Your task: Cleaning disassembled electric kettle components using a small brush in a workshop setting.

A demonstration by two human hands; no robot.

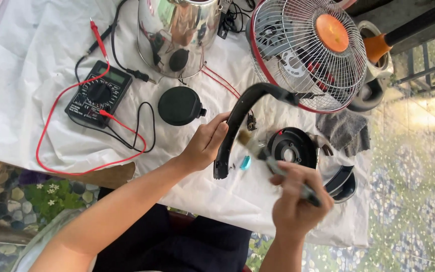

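So the main piece here is a curved black plastic handle (237, 123), the sort that comes off an electric kettle. It's smooth and slightly glossy, shaped like a long hook: the bend is at the top, arcing over toward the fan, and the straight part runs down toward the person. Long axis is roughly upright in the view, leaning a bit, with the lower end pointing at the near edge of the worktop (21, 65). It's held up just over the white cloth (217, 196), about the middle of the worktop.

The left hand (205, 146) has its fingers wrapped around the straight part of the handle, thumb on the near side. The right hand (298, 199) has its fingers pinched shut on a small paintbrush (273, 163), dark stem, pale bristles, and the bristle tip sits right beside the handle's inner curve.

Around it: a round black plastic lid (179, 106) just left of the handle, a black ring-shaped base part (290, 146) to the right, and a tiny turquoise bit (245, 162) on the cloth. Further back there's a shiny steel kettle body (177, 35), a wire-grille fan (310, 50) with an orange hub, a black multimeter (98, 94) with red and black leads, and a grey rag (346, 131). The cloth is wrinkled and matte.
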